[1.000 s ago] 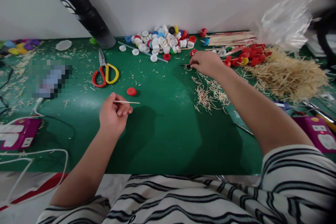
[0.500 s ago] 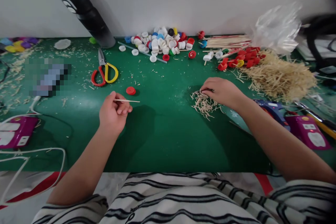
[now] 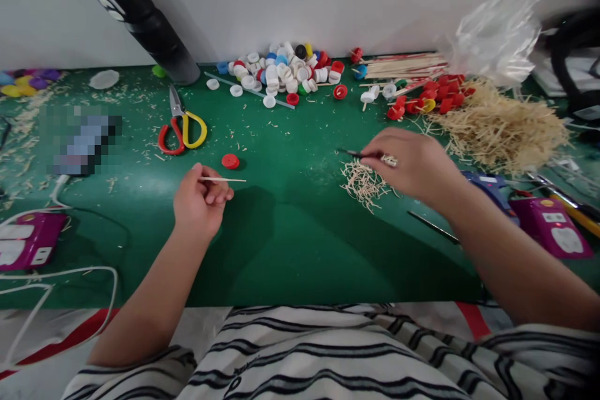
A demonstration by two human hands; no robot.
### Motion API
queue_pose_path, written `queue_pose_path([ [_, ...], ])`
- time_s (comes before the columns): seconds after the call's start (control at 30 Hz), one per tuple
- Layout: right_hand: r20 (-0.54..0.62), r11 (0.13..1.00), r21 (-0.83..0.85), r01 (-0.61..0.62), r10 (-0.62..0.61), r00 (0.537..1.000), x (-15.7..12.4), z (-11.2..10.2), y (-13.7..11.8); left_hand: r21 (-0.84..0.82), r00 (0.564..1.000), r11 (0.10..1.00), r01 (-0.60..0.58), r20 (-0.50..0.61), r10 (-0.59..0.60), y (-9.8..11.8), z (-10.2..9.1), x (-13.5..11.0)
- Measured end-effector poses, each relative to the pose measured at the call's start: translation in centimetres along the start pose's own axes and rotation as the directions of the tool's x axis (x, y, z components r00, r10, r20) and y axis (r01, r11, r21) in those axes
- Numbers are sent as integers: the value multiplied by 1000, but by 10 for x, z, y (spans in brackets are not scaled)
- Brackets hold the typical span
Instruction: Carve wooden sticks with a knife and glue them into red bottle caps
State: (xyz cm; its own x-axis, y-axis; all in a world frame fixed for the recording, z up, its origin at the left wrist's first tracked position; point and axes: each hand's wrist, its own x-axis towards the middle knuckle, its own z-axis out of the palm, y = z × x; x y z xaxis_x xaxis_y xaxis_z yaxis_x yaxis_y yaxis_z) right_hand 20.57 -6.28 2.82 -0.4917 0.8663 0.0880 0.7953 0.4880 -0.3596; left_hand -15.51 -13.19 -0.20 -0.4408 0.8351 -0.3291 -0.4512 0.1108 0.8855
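Pinched in my left hand [image 3: 199, 200] is a thin pale wooden stick [image 3: 229, 180], pointing right. A red bottle cap [image 3: 230, 161] lies on the table just beyond the fingertips. My right hand [image 3: 412, 159] is closed around a slim dark tool [image 3: 350, 153]; its narrow end points left, and its exact kind is unclear. Something pale shows by the curled fingers of that hand, too small to name. Beneath and left of the hand is a small heap of wood shavings [image 3: 363, 184].
Scissors [image 3: 182, 128] and a black bottle [image 3: 159, 31] stand out at left. At the back are a pile of bottle caps [image 3: 281, 72] and wooden sticks [image 3: 403, 67]. Rightward lie wood shreds [image 3: 510, 128], a thin dark rod [image 3: 434, 227] and a purple power socket [image 3: 550, 228].
My right hand has risen slightly from the shavings and now shows the slim dark tool in its fingers. The left hand keeps the stick almost unmoved; the view has shifted a little.
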Motion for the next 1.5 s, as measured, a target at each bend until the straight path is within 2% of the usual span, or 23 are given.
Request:
queue_pose_path([
  [0.13, 208, 997, 80, -5, -12, 978, -38, 32, -49, 1, 1000, 1000, -12, 25, 12, -3, -2, 2],
  [0.2, 287, 998, 30, -51, 40, 957, -45, 48, -60, 1, 999, 1000, -12, 47, 12, -4, -3, 3],
  [0.23, 287, 996, -9, -92, 91, 954, -44, 52, -61, 2, 998, 1000, -11, 57, 11, -5, -4, 3],
  [0.33, 225, 969, -105, -222, 240, 944, -31, 54, -49, 12, 996, 1000, -17, 82, 16, -6, -4, 3],
  [0.53, 58, 919, -135, -371, 381, 923, -4, 38, 0, 43, 997, 999, -22, 72, 19, -5, -4, 2],
  [0.67, -54, 875, -140, -464, 461, 886, -2, 36, 26, 46, 997, 999, -19, 80, 15, -5, -5, 2],
  [0.8, -112, 864, -97, -494, 484, 868, -8, 23, 32, 47, 997, 998, -29, 76, 25, -5, -5, 2],
  [0.93, -141, 912, -34, -409, 401, 905, -29, 8, 3, 41, 998, 999, -16, 58, 14, -4, -2, 1],
  [1.0, -48, 954, -2, -300, 299, 953, -47, 11, -24, 36, 999, 999, -10, 45, 8, -4, -2, 1],
  [1.07, 98, 991, 67, -116, 109, 989, -67, 21, -54, 31, 999, 1000, -7, 42, 6, -4, -1, 2],
  [1.1, 185, 995, 96, -15, -3, 983, -76, 28, -67, 31, 999, 1000, -7, 44, 5, -4, -2, 2],
  [1.17, 322, 981, 117, 155, -185, 928, -88, 43, -86, 36, 999, 999, -7, 54, 5, -4, -2, 2],
  [1.23, 388, 974, 97, 206, -228, 893, -88, 53, -89, 40, 998, 999, -13, 63, 11, -4, -3, 2],
  [1.3, 371, 990, 42, 133, -139, 918, -75, 55, -75, 42, 997, 999, -24, 71, 21, -6, -4, 2],
  [1.37, 304, 1000, 5, -25, 22, 952, -54, 50, -49, 55, 996, 998, -43, 80, 38, -8, -5, 2],
  [1.43, 283, 974, 5, -228, 217, 934, -31, 41, -17, 74, 995, 995, -66, 82, 60, -10, -5, 3],
  [1.5, 162, 944, -105, -314, 327, 931, -11, 33, 12, 88, 994, 993, -85, 80, 78, -11, -5, 2],
])
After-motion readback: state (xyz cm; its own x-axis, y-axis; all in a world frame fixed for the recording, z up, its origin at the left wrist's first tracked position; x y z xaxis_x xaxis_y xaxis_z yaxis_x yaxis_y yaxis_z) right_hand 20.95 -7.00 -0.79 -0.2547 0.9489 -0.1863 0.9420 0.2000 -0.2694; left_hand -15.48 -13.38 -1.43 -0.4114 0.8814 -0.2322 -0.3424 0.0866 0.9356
